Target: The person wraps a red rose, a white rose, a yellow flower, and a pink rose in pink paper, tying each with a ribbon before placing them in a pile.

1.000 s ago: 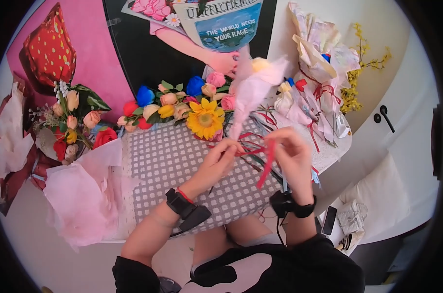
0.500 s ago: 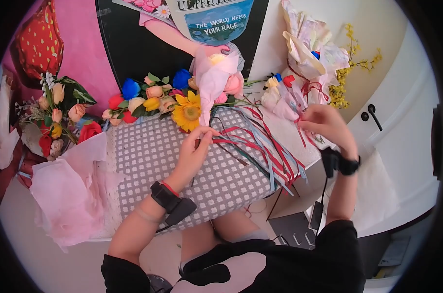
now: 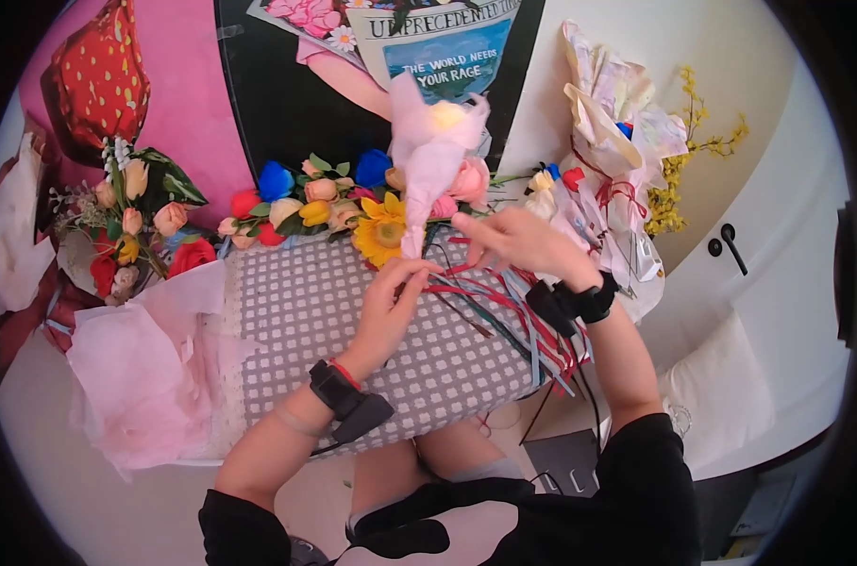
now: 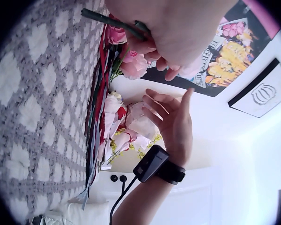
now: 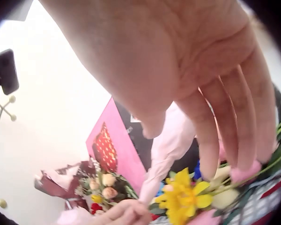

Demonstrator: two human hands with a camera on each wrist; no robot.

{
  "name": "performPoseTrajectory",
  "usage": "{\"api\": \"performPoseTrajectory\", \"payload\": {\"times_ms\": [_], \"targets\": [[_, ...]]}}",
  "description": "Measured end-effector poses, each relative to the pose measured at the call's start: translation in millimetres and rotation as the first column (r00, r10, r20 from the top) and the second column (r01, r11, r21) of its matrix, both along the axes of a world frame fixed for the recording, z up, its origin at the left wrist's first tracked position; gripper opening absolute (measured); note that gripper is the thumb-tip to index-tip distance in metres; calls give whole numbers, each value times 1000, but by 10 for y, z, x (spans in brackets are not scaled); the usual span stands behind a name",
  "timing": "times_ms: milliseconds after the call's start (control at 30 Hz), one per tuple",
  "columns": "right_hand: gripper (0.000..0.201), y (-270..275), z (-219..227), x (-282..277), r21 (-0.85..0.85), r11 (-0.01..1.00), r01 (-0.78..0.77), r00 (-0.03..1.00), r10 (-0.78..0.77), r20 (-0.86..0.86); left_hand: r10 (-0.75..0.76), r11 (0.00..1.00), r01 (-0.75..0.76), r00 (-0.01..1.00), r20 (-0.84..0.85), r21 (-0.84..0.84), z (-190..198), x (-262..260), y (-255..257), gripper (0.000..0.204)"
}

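My left hand [image 3: 386, 307] grips the bottom of a single pale yellow flower [image 3: 447, 116] wrapped in pink paper [image 3: 419, 179], which stands upright above the fingers. Its dark green stem [image 4: 110, 21] sticks out below the hand in the left wrist view. To the right of the wrapped flower, my right hand [image 3: 528, 247] hovers with fingers extended and nothing in them, as the left wrist view also shows. Red, blue and dark green ribbons [image 3: 513, 316] trail across the table just below the right hand.
Loose flowers, with a sunflower [image 3: 379, 233] in front, line the back of the checked tablecloth [image 3: 325, 330]. Pink paper sheets [image 3: 145, 368] lie at the left beside a bouquet [image 3: 131, 226]. Wrapped bouquets [image 3: 617, 141] stand at the back right.
My right hand let go of a red ribbon, swung out to the right, then came back toward the wrapped flower with fingers extended. My left hand kept its grip as the flower shifted left.
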State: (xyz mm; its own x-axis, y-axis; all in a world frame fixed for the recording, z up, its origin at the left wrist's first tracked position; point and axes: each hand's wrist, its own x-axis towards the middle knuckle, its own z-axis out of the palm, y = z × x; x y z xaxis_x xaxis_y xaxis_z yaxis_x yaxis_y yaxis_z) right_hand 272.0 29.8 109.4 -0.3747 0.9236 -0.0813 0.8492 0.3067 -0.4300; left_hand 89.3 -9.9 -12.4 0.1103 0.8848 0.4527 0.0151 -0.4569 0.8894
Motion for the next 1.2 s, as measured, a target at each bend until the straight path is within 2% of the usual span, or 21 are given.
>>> {"api": "performPoseTrajectory", "payload": {"times_ms": [33, 67, 100, 167, 233, 300, 367, 433, 467, 500, 567, 633, 700, 833, 900, 933, 1000, 1033, 1100, 1167, 1200], "targets": [[52, -38, -93, -93, -161, 987, -12, 962, -33, -271, 8, 1000, -8, 1000, -4, -1, 47, -11, -37, 15], [51, -49, -184, -171, -312, 948, -66, 853, -108, -510, 64, 995, -55, 992, -109, 82, 103, -21, -79, 14], [51, 25, -325, -229, -311, 948, -75, 852, -101, -513, 128, 981, -93, 970, -208, 171, 136, -23, -95, 14], [47, 212, -607, -343, 91, 990, -110, 730, 143, -668, 200, 957, -141, 953, -227, 252, 99, -16, -87, 12], [41, 187, -611, -462, 22, 994, -104, 671, 86, -737, 340, 917, -232, 881, -329, 325, 111, -22, -96, 10], [36, 215, -699, -528, -129, 980, -155, 479, -40, -877, 361, 912, -256, 872, -331, 321, 121, -9, -95, 11], [30, 242, -712, -529, -134, 976, -173, 494, -32, -869, 383, 910, -295, 868, -317, 292, 113, -3, -90, 14], [30, 295, -782, -527, -79, 944, -319, 346, 39, -937, 356, 913, -247, 871, -339, 324, 24, -41, -43, 21], [32, 346, -930, -579, -84, 929, -359, 179, -19, -984, 253, 957, -221, 953, -165, 187, -36, -19, -39, 24], [34, 330, -954, -582, -109, 890, -444, 120, -62, -991, 162, 985, -164, 986, 32, 54, -26, -3, -28, 26], [36, 254, -986, -587, -179, 826, -534, 54, -178, -982, 142, 989, -138, 985, 97, -48, 13, -5, -18, 27], [36, 209, -990, -572, -166, 802, -574, 43, -173, -984, 129, 983, -103, 977, 172, -152, 66, 0, -45, 28], [37, 230, -1018, -562, -144, 781, -607, 33, -156, -987, 12, 933, 132, 918, 397, -336, 99, -33, -37, 21], [32, 240, -1006, -590, -155, 830, -535, -34, -204, -978, -118, 899, 242, 937, 329, -366, 93, -104, 14, 15], [31, 245, -999, -591, -174, 834, -523, -59, -239, -969, 55, 934, 19, 979, 194, -358, 123, -81, -6, 13], [30, 250, -1034, -577, -145, 871, -469, 9, -160, -987, 61, 933, 13, 979, 196, -359, 111, -70, -2, 13], [31, 263, -1089, -576, -110, 902, -418, 81, -84, -993, 171, 976, -163, 984, 50, -145, 68, -57, 23, 9], [34, 271, -1109, -576, -94, 916, -389, 109, -56, -992, 172, 976, -163, 984, 51, -146, 46, -66, 33, 9], [39, 281, -1139, -583, -76, 931, -357, 138, -28, -990, 251, 965, -257, 961, -119, -41, 11, -92, 57, 10], [40, 277, -1159, -610, 106, 955, -279, 180, 160, -971, 282, 958, -286, 940, -193, 8, -13, -108, 61, 10], [40, 268, -1154, -609, 106, 954, -279, 180, 161, -970, 316, 948, -312, 911, -264, 59, -19, -114, 61, 11]]}}
